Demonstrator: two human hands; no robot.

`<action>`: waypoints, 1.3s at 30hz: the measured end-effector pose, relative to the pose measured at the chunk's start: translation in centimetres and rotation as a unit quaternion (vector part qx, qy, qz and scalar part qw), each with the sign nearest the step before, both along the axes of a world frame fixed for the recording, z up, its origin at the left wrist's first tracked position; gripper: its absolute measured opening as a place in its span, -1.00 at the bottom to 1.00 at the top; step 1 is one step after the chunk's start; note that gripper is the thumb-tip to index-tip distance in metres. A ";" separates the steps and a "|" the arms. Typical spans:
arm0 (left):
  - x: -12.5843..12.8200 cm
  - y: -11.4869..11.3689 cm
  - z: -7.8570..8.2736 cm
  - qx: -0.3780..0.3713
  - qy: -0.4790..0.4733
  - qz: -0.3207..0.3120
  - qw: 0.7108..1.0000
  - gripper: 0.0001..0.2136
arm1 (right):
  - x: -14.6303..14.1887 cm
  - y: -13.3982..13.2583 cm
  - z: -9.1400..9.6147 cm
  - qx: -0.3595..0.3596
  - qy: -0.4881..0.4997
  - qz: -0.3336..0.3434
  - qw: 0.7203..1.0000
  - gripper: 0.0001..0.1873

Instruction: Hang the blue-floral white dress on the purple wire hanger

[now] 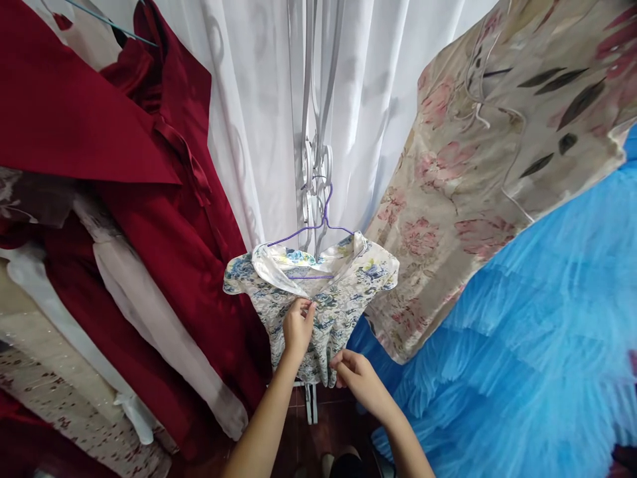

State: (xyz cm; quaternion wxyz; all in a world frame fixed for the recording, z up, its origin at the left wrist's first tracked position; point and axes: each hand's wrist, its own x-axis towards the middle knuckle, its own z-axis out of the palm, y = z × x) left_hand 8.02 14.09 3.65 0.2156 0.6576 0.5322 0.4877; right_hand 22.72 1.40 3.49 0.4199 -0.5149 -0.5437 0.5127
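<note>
A short-sleeved floral dress [343, 285], white with blue and yellow flowers, hangs in front of me on a thin purple hanger [326, 216]. My left hand [298, 325] is closed, its fingertips pinching the front of the neckline just below the collar. Lower and to the right, my right hand [355, 372] has its fingers curled together at the gathered lower part of the dress. Whatever the right fingers grip is too small to make out. The hanger's hook is caught on a white metal stand [311, 156] with several loops.
Dark red garments [174, 219] and pale sleeves hang at the left. A beige flower-print garment [438, 199] hangs at the right above a ruffled blue tulle dress [497, 358]. A white curtain [259, 99] is behind the stand. Dark floor tiles [323, 415] show below.
</note>
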 end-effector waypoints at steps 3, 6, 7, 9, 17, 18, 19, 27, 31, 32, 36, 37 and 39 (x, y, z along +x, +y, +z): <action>0.1 0.6 0.0 0.001 0.003 0.011 1.000 -0.79 | 0.1 0.2 0.1 0.002 -0.001 -0.002 1.000 -0.86; 0.0 0.6 -0.1 -0.003 0.010 0.014 1.000 -0.80 | 0.1 0.6 -0.4 0.000 0.008 -0.006 1.000 -0.84; -0.1 0.4 -0.2 -0.005 0.012 0.016 1.000 -0.80 | 0.0 0.8 -0.6 0.000 0.012 -0.008 1.000 -0.83; -0.2 0.0 -0.3 -0.010 0.014 0.023 1.000 -0.79 | -0.2 1.1 -0.7 0.001 0.015 -0.014 1.000 -0.83; 0.0 -0.3 -0.5 -0.003 0.008 0.035 0.999 -0.74 | -0.8 1.2 0.6 0.005 -0.004 0.003 1.000 -0.84; 0.1 -0.2 -0.5 0.000 0.005 0.033 0.999 -0.75 | -0.7 1.2 0.5 0.004 -0.006 -0.001 1.000 -0.83; 0.2 -0.1 -0.5 0.002 0.002 0.031 1.000 -0.75 | -0.6 1.2 0.3 0.004 -0.009 -0.006 1.000 -0.82; 0.7 -0.2 -1.0 0.006 -0.009 0.029 1.000 -0.76 | 0.1 1.1 -0.4 0.009 -0.027 -0.016 0.999 -0.77; 0.7 -0.1 -1.3 0.011 -0.016 0.034 0.999 -0.77 | 0.6 1.1 -0.2 0.010 -0.035 -0.014 0.999 -0.73; 0.7 0.0 -1.4 0.011 -0.017 0.034 0.999 -0.77 | 0.7 1.2 -0.3 0.011 -0.036 -0.016 0.999 -0.71; 0.7 -0.1 -1.5 0.003 -0.020 0.029 0.999 -0.78 | 1.3 1.5 -0.7 0.010 -0.051 -0.019 0.998 -0.66; 0.7 -0.2 -1.5 0.000 -0.020 0.026 0.999 -0.79 | 1.4 1.5 -0.7 0.009 -0.057 -0.020 0.998 -0.66; 0.6 -0.5 -1.5 -0.006 -0.017 0.015 1.000 -0.80 | 1.4 1.8 -0.6 0.007 -0.063 -0.023 0.998 -0.67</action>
